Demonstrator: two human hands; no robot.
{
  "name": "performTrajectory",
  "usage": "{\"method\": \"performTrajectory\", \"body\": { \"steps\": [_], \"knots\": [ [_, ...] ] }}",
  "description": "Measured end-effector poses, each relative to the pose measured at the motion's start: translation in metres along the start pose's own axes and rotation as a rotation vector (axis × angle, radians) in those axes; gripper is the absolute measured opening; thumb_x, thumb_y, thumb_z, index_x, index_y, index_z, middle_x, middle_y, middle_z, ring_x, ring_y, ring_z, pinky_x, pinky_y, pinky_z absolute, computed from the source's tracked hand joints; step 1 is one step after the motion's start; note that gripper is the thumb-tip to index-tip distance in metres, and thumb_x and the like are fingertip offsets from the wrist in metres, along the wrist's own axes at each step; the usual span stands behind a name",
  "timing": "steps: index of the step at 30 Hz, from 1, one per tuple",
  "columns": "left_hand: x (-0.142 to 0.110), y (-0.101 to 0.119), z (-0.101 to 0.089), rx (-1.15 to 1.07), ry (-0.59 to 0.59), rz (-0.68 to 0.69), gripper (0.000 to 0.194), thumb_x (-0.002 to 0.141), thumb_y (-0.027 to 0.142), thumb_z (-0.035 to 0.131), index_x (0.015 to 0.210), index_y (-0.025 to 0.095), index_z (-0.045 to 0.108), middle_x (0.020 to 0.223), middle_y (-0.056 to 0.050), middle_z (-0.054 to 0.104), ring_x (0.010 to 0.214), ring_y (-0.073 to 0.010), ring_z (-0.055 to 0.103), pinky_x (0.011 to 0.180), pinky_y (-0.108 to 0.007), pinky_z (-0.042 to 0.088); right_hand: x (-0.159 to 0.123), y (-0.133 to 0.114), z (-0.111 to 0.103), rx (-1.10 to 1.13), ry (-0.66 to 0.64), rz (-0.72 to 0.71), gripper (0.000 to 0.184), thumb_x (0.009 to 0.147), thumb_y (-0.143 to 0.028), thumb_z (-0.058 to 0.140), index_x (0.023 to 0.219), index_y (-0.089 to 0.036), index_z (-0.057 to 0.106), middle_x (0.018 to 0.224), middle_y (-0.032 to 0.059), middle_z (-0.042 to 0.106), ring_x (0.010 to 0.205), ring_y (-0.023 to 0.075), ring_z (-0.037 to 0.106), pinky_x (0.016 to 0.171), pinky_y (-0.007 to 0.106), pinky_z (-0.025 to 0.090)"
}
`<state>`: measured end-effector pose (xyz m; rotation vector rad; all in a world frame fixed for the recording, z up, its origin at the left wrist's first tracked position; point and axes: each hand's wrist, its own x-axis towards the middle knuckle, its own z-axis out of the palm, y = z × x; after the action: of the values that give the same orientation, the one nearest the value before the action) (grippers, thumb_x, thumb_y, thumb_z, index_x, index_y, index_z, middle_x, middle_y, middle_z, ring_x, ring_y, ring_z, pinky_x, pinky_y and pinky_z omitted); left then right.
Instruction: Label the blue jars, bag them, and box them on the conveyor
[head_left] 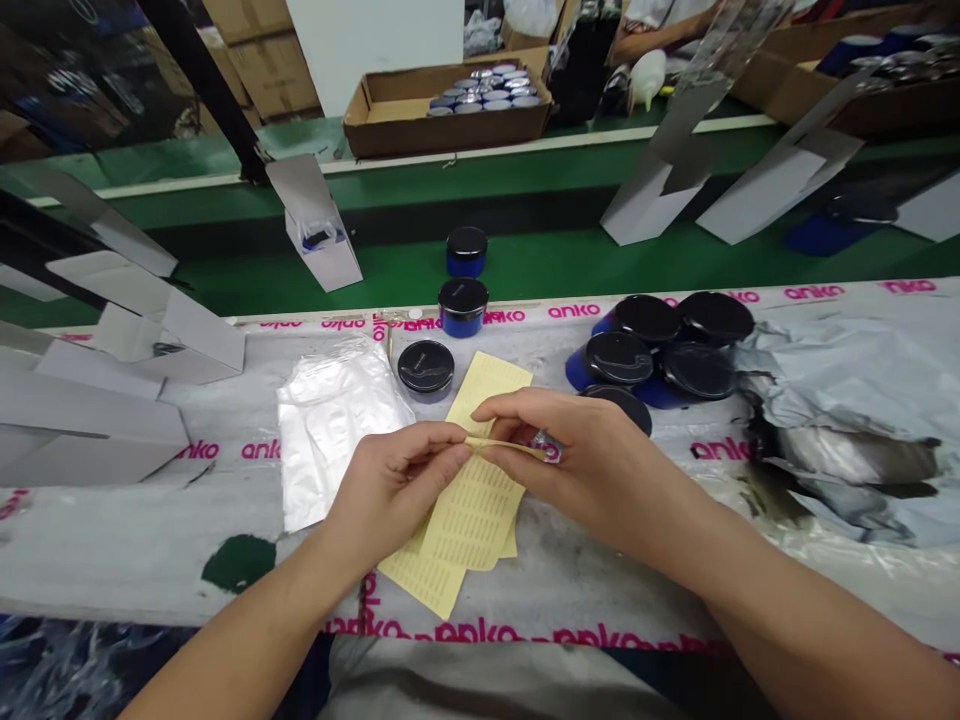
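Note:
My left hand (401,480) and my right hand (574,445) meet over the table, both closed. Their fingertips pinch a narrow yellow paper strip (510,444), seen nearly edge-on. Beneath them lie yellow sheets (469,525) with rows of small print, overlapping each other. Left of the sheets is a stack of clear plastic bags (330,420). A jar with a black lid (426,368) stands just behind the sheets, with two blue jars with black lids (463,305) (466,251) further back. To the right, several more blue jars (694,372) are grouped together.
Open white boxes stand at the left (150,310) and on the green conveyor belt (405,225). Behind is a cardboard tray (390,110) of blue jars. Crumpled grey plastic (862,400) lies at the right. The table covering (600,590) bears pink lettering and a dark green patch (238,563).

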<state>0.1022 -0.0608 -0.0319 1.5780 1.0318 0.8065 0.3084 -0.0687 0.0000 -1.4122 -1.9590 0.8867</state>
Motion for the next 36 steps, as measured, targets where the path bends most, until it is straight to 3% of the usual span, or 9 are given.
{"method": "performTrajectory", "body": {
  "steps": [5, 11, 15, 19, 27, 32, 36],
  "knots": [
    [-0.004, -0.002, 0.000, 0.090, 0.020, -0.011, 0.016, 0.097, 0.031, 0.064, 0.087, 0.020, 0.070, 0.066, 0.004, 0.064, 0.056, -0.0074, 0.054, 0.049, -0.018, 0.040, -0.003, -0.001, 0.002, 0.006, 0.036, -0.006, 0.022, 0.091, -0.015, 0.066, 0.107, -0.025, 0.076, 0.087, -0.0007, 0.082, 0.076, 0.0178, 0.076, 0.070, 0.028, 0.056],
    [-0.002, -0.002, 0.002, 0.008, -0.006, 0.001, 0.014, 0.097, 0.029, 0.064, 0.108, 0.023, 0.071, 0.093, -0.001, 0.077, 0.082, -0.0138, 0.070, 0.069, -0.022, 0.053, -0.007, -0.001, 0.003, -0.036, 0.089, -0.125, 0.027, 0.097, -0.014, 0.057, 0.120, -0.023, 0.065, 0.097, 0.0018, 0.081, 0.084, 0.0174, 0.076, 0.072, 0.026, 0.057],
    [-0.001, -0.002, 0.001, 0.019, 0.012, 0.020, 0.010, 0.096, 0.028, 0.066, 0.095, 0.021, 0.072, 0.083, 0.001, 0.075, 0.073, -0.0116, 0.068, 0.065, -0.021, 0.052, -0.009, -0.001, 0.008, -0.053, 0.095, -0.169, 0.027, 0.096, -0.010, 0.056, 0.119, -0.024, 0.057, 0.101, 0.0015, 0.076, 0.084, 0.0151, 0.074, 0.071, 0.024, 0.055],
    [-0.004, -0.002, 0.001, 0.026, 0.031, 0.028, 0.007, 0.096, 0.027, 0.067, 0.094, 0.022, 0.071, 0.078, 0.003, 0.073, 0.068, -0.0097, 0.067, 0.060, -0.018, 0.050, -0.009, -0.002, 0.011, 0.011, 0.098, -0.159, 0.027, 0.093, -0.007, 0.057, 0.113, -0.026, 0.053, 0.088, -0.0028, 0.070, 0.079, 0.0129, 0.071, 0.068, 0.023, 0.053],
    [-0.002, 0.004, -0.003, -0.059, 0.249, 0.072, 0.006, 0.089, 0.019, 0.074, 0.085, 0.024, 0.074, 0.074, 0.005, 0.074, 0.063, -0.0065, 0.066, 0.055, -0.013, 0.050, -0.006, 0.000, 0.003, 0.029, 0.040, -0.038, 0.026, 0.087, -0.015, 0.072, 0.109, -0.026, 0.063, 0.084, -0.0031, 0.071, 0.073, 0.0150, 0.068, 0.066, 0.027, 0.054],
    [0.002, 0.005, -0.009, -0.170, 0.116, 0.003, 0.017, 0.086, 0.019, 0.078, 0.100, 0.028, 0.080, 0.086, 0.003, 0.080, 0.070, -0.0089, 0.071, 0.058, -0.014, 0.052, -0.006, 0.001, 0.002, 0.001, 0.084, -0.009, 0.028, 0.087, -0.007, 0.068, 0.110, -0.024, 0.070, 0.081, -0.0031, 0.076, 0.075, 0.0155, 0.073, 0.069, 0.027, 0.054],
    [0.002, 0.004, -0.008, -0.157, 0.079, -0.047, 0.007, 0.089, 0.023, 0.074, 0.090, 0.026, 0.080, 0.078, 0.003, 0.078, 0.066, -0.0089, 0.068, 0.056, -0.015, 0.051, -0.006, 0.004, 0.002, -0.028, 0.050, 0.029, 0.031, 0.089, -0.008, 0.064, 0.115, -0.023, 0.074, 0.087, -0.0005, 0.081, 0.079, 0.0177, 0.076, 0.070, 0.027, 0.056]
  ]
}}
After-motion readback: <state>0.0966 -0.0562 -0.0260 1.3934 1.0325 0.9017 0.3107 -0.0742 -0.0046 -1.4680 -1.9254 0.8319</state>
